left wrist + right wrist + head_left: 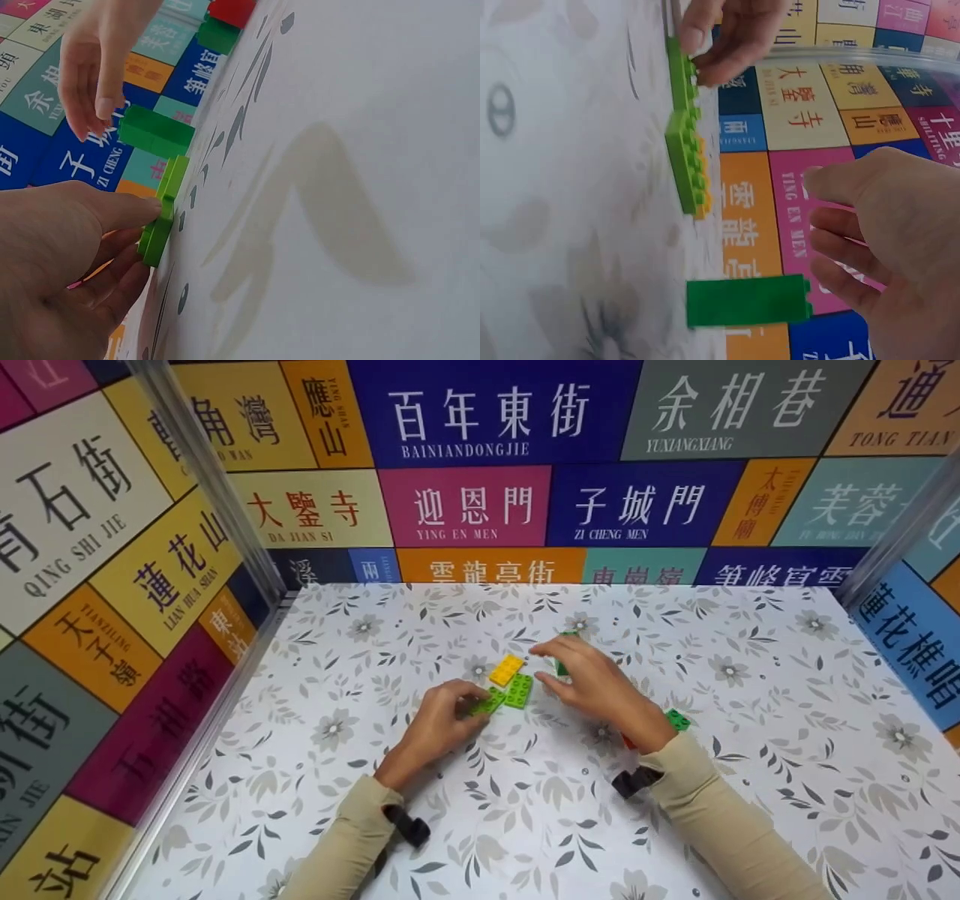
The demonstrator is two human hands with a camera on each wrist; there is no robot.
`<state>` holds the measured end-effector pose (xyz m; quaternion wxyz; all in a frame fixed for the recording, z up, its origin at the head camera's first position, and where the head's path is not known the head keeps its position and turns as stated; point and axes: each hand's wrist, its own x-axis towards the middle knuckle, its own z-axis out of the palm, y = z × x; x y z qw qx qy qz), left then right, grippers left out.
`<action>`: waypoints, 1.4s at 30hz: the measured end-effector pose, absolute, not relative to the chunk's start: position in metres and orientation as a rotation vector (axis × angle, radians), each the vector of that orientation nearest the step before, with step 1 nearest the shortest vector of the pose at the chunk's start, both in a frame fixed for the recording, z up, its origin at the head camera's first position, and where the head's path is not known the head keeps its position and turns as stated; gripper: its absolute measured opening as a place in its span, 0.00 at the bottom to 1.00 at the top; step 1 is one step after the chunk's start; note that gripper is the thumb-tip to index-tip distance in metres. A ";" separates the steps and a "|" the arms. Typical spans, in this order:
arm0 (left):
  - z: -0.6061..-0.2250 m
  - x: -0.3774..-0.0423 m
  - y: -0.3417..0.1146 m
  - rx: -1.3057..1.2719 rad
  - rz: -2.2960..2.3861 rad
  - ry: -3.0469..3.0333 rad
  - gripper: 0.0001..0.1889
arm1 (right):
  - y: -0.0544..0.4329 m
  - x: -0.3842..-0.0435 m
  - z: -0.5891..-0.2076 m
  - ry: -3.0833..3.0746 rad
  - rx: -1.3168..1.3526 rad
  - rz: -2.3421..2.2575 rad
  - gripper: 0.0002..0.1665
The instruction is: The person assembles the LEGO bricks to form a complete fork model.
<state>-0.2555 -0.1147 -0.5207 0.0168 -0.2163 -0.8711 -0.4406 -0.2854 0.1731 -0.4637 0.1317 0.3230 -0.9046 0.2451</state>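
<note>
My left hand (pixel 439 716) pinches a light green toy brick (pixel 491 703) by its end, thumb on one side and fingers on the other, low over the table. Right beside that brick lies a second light green brick (pixel 519 691), studs up. A yellow brick (pixel 507 669) sits just behind the pair. My right hand (pixel 592 679) hovers with relaxed, spread fingers and nothing in its grasp. Close to it a tall dark green block (pixel 746 301) stands upright on the table, partly hidden by the hand in the head view.
Near my right wrist are another green brick (pixel 678 720) and a red brick (pixel 628 742), partly covered by the forearm. The table (pixel 525 825) has a leaf-and-flower cover. Panels with colourful place-name signs (pixel 480 502) enclose its back and sides.
</note>
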 end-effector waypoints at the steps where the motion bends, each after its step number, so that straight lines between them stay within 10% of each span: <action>1: -0.521 -0.256 -0.115 -0.672 -1.370 -2.705 0.15 | 0.171 -0.285 -0.467 -2.644 0.951 0.725 0.21; 18: -0.526 -0.256 -0.117 -0.639 -1.367 -2.678 0.15 | 0.155 -0.282 -0.501 -2.875 1.078 0.829 0.30; 42: -0.520 -0.257 -0.115 -0.767 -1.348 -2.761 0.17 | 0.173 -0.265 -0.496 -2.883 1.019 0.737 0.17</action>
